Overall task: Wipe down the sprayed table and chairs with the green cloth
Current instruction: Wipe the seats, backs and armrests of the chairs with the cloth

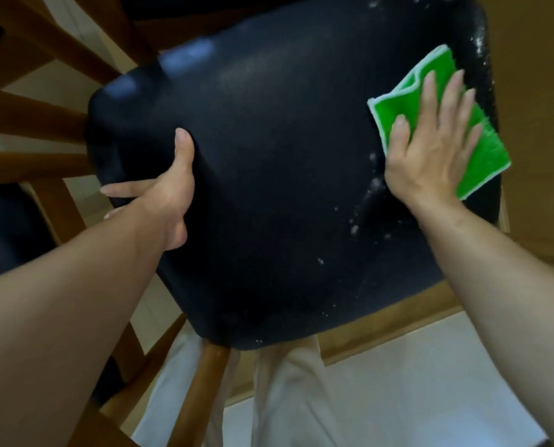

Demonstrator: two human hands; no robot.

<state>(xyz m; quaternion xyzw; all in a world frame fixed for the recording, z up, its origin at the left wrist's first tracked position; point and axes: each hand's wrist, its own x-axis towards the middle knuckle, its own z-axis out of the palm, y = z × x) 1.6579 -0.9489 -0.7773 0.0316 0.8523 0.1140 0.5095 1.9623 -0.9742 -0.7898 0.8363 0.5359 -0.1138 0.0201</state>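
Green cloth (pixel 482 146) is the thing to follow, and it lies far up on the right side of a black padded chair seat (pixel 269 188), but the nearest things come first. Closest to the camera, pale trousers (pixel 285 398) hang over a light tiled floor (pixel 430 382), with a wooden chair leg (pixel 201 391) slanting down beside them. Two bare forearms reach up from the lower corners toward the seat.

On the seat's left edge, the left hand (pixel 169 195) holds on: its thumb lies flat on top of the black surface while its fingers wrap over the side and under, so that grip is closed round the seat's rim. White flecks of spray (pixel 354 229) dot the seat between the front edge and the right hand.

Farther up, the right hand (pixel 430 146) presses flat on the cloth with fingers spread and straight; its grip is wide, holding nothing by pinching. The cloth has a pale border and is folded, one corner jutting past the seat's right edge. More droplets (pixel 480 43) line the seat's far right rim. Wooden slats (pixel 43 114) show at the left.
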